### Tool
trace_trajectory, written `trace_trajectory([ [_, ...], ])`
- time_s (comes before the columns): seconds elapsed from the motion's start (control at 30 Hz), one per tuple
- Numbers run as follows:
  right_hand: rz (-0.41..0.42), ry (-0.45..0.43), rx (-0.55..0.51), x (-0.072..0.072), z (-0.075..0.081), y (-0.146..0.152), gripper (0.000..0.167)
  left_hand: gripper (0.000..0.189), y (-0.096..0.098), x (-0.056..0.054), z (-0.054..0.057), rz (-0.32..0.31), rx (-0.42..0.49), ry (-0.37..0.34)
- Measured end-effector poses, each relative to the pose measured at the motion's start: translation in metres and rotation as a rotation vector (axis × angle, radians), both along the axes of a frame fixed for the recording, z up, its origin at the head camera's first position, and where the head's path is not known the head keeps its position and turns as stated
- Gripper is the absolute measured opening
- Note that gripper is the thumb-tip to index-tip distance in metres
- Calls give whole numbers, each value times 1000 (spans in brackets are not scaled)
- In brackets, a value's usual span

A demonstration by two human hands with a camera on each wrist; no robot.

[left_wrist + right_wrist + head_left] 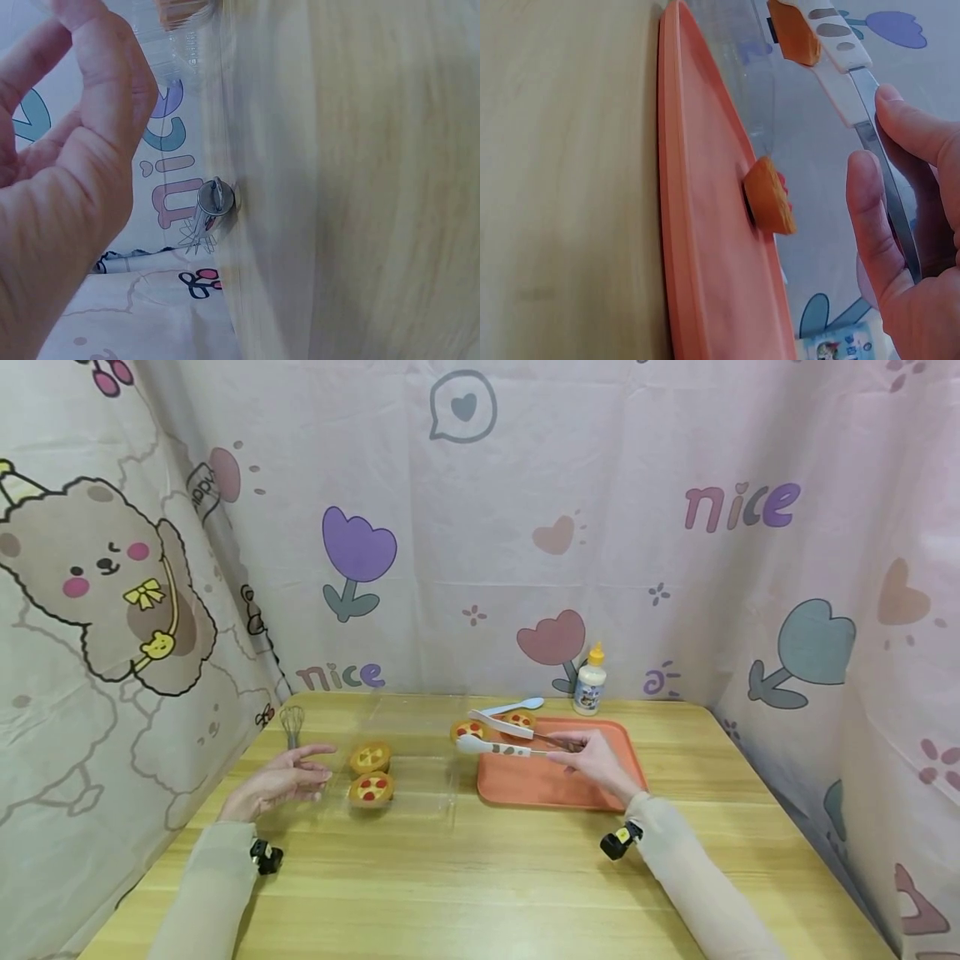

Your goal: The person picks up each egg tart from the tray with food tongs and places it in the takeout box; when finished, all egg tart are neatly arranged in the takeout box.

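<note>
My right hand (pixel 596 762) holds a pair of tongs (pixel 513 749) with white tips and metal arms. Between the tips is a small tart with red pieces on top (pixel 469 729), raised near the left edge of the orange tray (pixel 555 785). Another red-topped tart (pixel 767 196) sits on the tray toward its back left. Left of the tray lies a clear plastic box (pixel 423 781), with a yellow-topped tart (pixel 371 757) and a red-topped tart (pixel 372 788) in its left part. My left hand (pixel 281 781), fingers loosely bent, is beside the box's left edge; whether it touches is unclear.
A whisk (pixel 292 727) stands at the back left, beyond my left hand. Behind the tray are a light blue spoon-like utensil (pixel 528 703) and a small white bottle with a yellow cap (pixel 590 683). Printed curtains (pixel 480 527) enclose the table's back and sides.
</note>
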State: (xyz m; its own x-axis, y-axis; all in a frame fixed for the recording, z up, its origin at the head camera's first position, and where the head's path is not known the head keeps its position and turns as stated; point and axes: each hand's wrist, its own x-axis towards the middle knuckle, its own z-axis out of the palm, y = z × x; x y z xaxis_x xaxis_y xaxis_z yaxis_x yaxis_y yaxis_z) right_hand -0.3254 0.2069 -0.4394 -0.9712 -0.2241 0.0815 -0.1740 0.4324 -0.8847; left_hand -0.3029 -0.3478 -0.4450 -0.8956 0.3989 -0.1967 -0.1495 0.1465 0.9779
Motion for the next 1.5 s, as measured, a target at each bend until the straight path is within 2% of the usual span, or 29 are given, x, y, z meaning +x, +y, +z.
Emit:
trace_trajectory([
  [0.2,73,73,2,0,-1,-10,54,75,0,0,-2,3,-22,11],
  [0.5,103,8,-44,-3,5,-36,60,75,0,0,-3,-3,-19,22],
  [0.8,196,20,-67,-11,7,-62,47,75,0,0,-1,-5,1,13],
  [1.27,218,62,42,-20,2,-89,40,74,0,1,-3,-11,27,1],
  [1.5,237,29,35,-23,6,-97,41,74,0,2,-2,-13,24,7],
])
